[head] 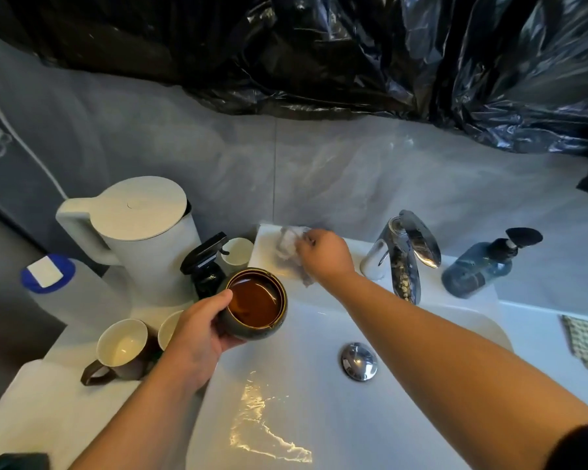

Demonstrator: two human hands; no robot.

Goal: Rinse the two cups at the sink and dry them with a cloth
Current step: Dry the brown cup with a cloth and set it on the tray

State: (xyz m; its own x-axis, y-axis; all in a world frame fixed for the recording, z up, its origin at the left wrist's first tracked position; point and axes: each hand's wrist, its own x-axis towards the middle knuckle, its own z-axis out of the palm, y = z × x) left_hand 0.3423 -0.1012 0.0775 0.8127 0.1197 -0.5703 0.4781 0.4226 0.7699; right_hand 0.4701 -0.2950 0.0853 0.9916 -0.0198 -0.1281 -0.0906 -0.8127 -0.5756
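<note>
Cloth (291, 247) blurs in the right hand's (326, 257) fist; left hand (201, 329) grips cup (256, 305), half hiding another.

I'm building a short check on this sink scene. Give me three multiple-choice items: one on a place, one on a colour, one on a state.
1. Where is the cloth?
A. in the basin
B. on the sink's back left corner
C. over the tap

2. What colour is the inside of the held cup?
A. brown
B. white
C. blue

3. What is the tap doing?
A. running hard
B. dripping foam
C. running no water

Answers: 1 B, the right hand grips it there; 2 A, glossy brown glaze shows in the left hand; 3 C, no stream is visible.
</note>
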